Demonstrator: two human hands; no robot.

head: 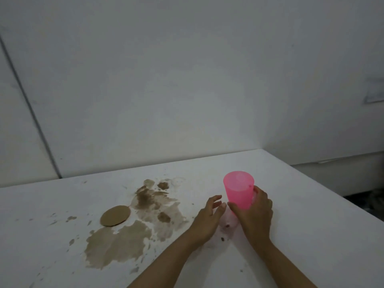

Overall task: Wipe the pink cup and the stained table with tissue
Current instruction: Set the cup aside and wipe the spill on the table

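Observation:
A translucent pink cup [239, 189] stands upright on the white table [291, 235], right of the middle. My right hand [254, 213] is wrapped around its lower right side. My left hand [208, 215] hovers just left of the cup's base, fingers spread, holding nothing. A wide brown stain [133, 235] covers the table's middle left, with splatter around it and small brown specks [227, 226] near the cup's base. No tissue is in view.
A round brown cardboard coaster [115, 215] lies at the stain's left edge. White walls rise behind the table. The table's right edge [332, 192] drops to a dark floor at the far right.

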